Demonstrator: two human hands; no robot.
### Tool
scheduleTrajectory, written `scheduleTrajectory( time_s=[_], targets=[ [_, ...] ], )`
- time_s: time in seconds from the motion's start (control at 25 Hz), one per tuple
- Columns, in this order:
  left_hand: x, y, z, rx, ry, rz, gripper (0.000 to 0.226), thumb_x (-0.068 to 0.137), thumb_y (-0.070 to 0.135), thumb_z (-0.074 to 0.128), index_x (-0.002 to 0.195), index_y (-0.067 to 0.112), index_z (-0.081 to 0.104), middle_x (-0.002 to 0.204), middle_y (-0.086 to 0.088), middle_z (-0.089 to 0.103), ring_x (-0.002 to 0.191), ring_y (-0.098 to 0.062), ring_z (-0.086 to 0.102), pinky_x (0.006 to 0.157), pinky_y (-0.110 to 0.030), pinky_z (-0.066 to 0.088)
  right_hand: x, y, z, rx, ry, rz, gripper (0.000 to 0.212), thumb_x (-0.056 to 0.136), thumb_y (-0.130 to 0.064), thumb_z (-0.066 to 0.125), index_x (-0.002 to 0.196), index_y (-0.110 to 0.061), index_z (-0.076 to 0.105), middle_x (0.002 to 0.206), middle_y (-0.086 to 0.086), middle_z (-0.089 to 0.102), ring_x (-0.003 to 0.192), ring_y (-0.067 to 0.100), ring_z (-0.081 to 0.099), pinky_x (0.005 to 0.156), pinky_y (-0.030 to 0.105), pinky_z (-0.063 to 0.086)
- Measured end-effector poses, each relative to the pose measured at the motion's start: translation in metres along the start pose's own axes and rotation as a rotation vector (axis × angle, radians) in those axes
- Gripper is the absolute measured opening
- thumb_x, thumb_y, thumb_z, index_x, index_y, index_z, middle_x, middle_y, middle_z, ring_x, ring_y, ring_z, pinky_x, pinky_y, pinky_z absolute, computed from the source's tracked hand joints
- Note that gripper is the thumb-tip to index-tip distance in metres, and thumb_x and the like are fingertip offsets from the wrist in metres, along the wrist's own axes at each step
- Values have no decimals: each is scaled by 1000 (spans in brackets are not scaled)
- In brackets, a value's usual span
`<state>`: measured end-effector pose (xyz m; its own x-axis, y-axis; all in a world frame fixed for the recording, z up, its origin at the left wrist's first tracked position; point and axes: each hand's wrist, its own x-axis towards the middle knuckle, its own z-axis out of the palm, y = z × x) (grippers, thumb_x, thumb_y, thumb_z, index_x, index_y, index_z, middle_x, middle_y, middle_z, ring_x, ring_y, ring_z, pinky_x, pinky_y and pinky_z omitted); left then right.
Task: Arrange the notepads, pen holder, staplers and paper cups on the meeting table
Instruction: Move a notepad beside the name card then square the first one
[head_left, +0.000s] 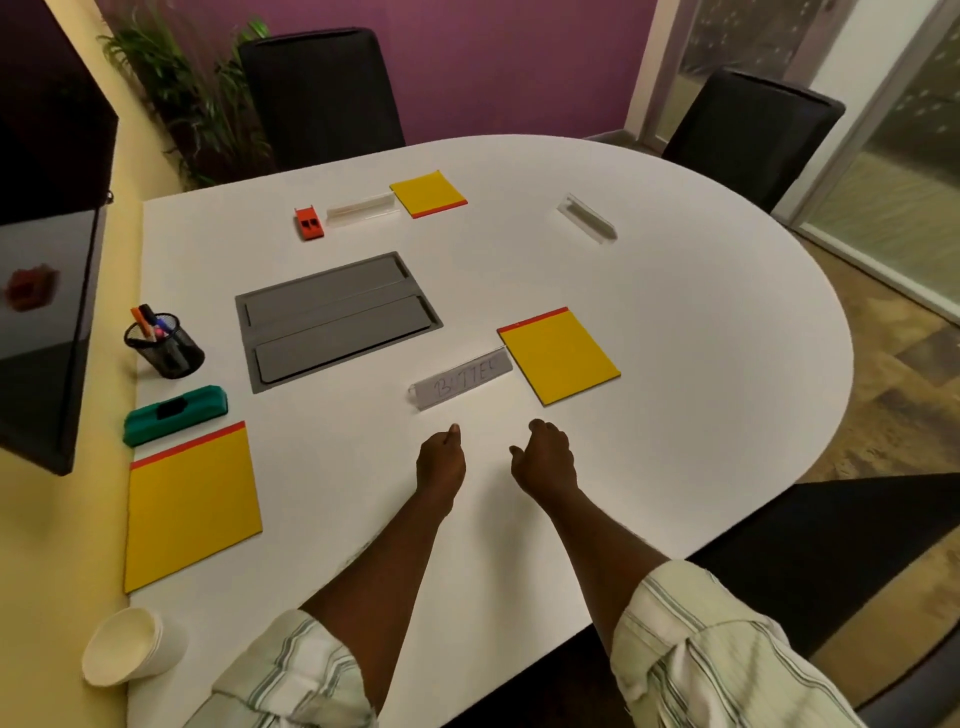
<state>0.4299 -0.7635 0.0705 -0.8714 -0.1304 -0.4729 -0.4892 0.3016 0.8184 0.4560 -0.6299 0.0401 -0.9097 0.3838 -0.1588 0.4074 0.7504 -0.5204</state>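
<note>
Hands empty: left hand (441, 457) and right hand (545, 458) hung loosely curled over counter (685, 322) near notepad (559, 354); seemingly between placements, cups (132, 647) lay tipped at near-left corner, next reach probably leftward for them.

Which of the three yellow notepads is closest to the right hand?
The notepad just right of the handwritten name plate, directly ahead of the right hand; the others lie at the table's far side and left edge.
</note>
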Motion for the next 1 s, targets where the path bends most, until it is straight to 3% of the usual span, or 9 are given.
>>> scheduleTrajectory(
  time_s=[0.32, 0.56, 0.84, 1.0],
  targets=[
    [51, 35, 8, -122, -156, 60, 43, 101, 24, 38, 136, -1, 43, 139, -21, 48, 131, -36, 43, 111, -47, 36, 39, -6, -36, 78, 161, 156, 50, 92, -25, 59, 132, -2, 41, 132, 16, 49, 126, 32, 42, 103, 38, 34],
    [71, 59, 25, -208, -196, -35, 44, 99, 26, 44, 132, -2, 48, 125, -21, 59, 116, -34, 57, 102, -45, 46, 66, 5, -54, 59, 223, 201, 51, 91, -25, 61, 131, 1, 43, 132, 19, 49, 126, 35, 43, 104, 41, 36],
    [109, 79, 69, -122, -283, -112, 50, 98, 28, 45, 137, -4, 40, 137, -19, 50, 126, -35, 49, 105, -44, 43, 122, 38, -56, 107, 231, 212, 51, 90, -22, 64, 129, 3, 44, 129, 21, 51, 123, 35, 46, 101, 39, 37],
    [131, 74, 102, 143, -346, 38, 40, 98, 20, 47, 136, 10, 45, 145, -12, 42, 132, -30, 42, 108, -38, 37, 167, 65, -58, 95, 247, 214, 52, 89, -20, 65, 128, 5, 43, 128, 21, 47, 121, 36, 45, 99, 37, 37]
  ],
)
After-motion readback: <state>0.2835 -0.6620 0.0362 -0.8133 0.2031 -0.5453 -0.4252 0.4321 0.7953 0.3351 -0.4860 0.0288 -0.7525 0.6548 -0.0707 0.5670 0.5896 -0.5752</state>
